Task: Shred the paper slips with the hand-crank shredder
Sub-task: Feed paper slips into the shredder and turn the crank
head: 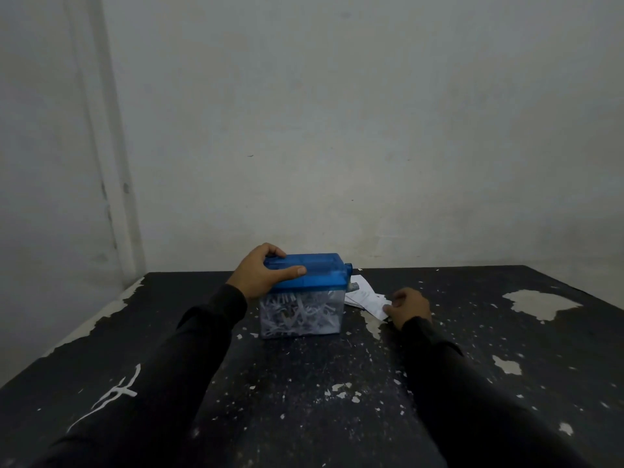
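The hand-crank shredder (pixel 324 275) has a blue top and a clear bin (pixel 304 315) packed with white paper shreds. It stands on the black table (pixel 304 383) near the back wall. My left hand (pixel 261 273) grips the left end of the blue top, thumb lying along its front edge. The crank stub (pixel 349 267) sticks out of the right end. A small pile of white paper slips (pixel 366 295) lies just right of the shredder. My right hand (pixel 408 307) rests on the table at the pile's near corner and pinches a slip there.
The table's black paint is chipped, with pale patches at the right (pixel 537 304) and along the left edge (pixel 101 319). A grey wall (pixel 337 130) rises directly behind the table. Small white flecks are scattered over the tabletop.
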